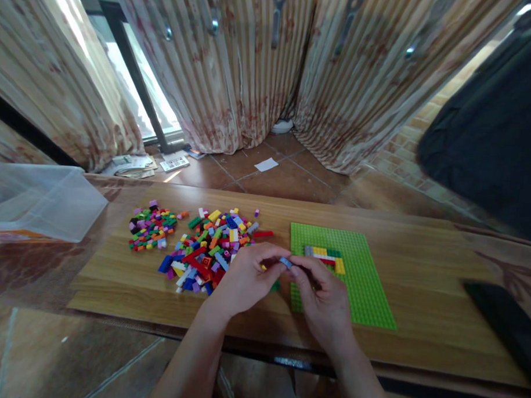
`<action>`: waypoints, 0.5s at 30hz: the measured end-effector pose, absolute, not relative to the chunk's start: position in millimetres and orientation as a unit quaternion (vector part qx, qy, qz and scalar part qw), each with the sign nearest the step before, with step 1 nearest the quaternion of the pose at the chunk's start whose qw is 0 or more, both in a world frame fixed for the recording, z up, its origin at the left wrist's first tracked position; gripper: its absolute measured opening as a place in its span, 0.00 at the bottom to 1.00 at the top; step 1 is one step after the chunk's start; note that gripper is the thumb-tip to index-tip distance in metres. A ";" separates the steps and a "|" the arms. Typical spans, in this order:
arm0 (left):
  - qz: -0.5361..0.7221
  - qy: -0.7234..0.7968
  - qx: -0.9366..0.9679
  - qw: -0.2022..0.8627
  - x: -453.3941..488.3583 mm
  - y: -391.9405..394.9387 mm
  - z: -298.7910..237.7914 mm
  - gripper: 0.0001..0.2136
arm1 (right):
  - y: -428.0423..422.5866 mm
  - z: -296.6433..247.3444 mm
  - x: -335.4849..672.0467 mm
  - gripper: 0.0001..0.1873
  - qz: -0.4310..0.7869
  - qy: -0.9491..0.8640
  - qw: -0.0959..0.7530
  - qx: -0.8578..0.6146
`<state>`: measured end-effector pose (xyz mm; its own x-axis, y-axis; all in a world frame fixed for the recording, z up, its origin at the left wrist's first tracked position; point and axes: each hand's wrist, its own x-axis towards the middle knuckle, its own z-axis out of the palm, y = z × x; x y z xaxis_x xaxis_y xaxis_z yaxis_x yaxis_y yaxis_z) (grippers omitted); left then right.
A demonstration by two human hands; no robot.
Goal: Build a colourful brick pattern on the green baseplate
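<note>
Head view: left hand [249,277] and right hand [327,294] pinch a blue brick [285,262]; so small, it could slip into the brick pile [211,243] left of the grip, missing the green baseplate [371,290] rightward.

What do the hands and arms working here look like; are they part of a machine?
No, they are a person's. The bare left hand and bare right hand wear no gloves. No watch or bracelet shows, and no sleeves cover the left forearm or right forearm in view. There are no cables.
</note>
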<state>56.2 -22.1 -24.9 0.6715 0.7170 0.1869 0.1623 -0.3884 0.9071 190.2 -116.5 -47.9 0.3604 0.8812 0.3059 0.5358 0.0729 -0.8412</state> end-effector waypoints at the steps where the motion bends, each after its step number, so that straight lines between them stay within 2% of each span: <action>1: 0.285 0.285 0.782 0.475 59.7 -23.9 -26.7 0.10 | -119.5 -47.7 194.5 0.10 0.169 -0.538 0.490 -0.664; 9: 0.248 0.294 0.814 0.435 87.8 -43.7 -43.3 0.06 | -144.0 -51.0 236.7 0.06 0.126 -0.585 0.400 -0.694; 15: 0.244 0.312 0.821 0.413 97.1 -45.8 -50.0 0.08 | -154.1 -56.3 257.8 0.07 0.100 -0.593 0.340 -0.723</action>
<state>97.1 -45.8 -50.0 0.6871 0.7124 0.1428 0.3104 -0.4655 0.8289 257.8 -154.1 -56.3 0.2773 0.9254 0.2584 0.7893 -0.0660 -0.6105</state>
